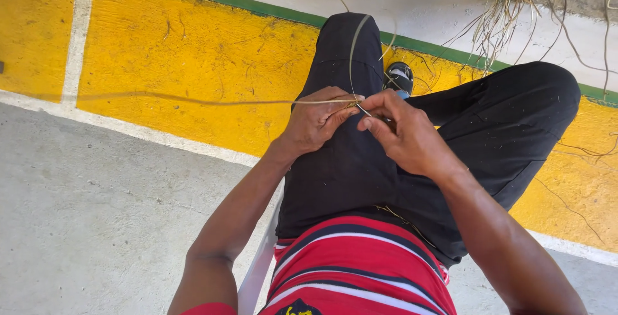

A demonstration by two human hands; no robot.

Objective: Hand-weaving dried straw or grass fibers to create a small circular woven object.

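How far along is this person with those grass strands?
Early, it seems. Done: nothing finished shows. In hand: left hand and right hand pinch thin strands together over the lap; one runs out left. Left: a loose bundle of fibres lies unused on the ground ahead.

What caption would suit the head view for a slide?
Seated person's left hand and right hand pinch thin plant strands together above black trousers, over a yellow painted floor.

Hands meet above the lap: left hand [317,120] at nine o'clock of right hand [402,133]; strand [193,102] runs toward nine o'clock; shoe [399,77] at twelve; fibre bundle [508,12] at one.
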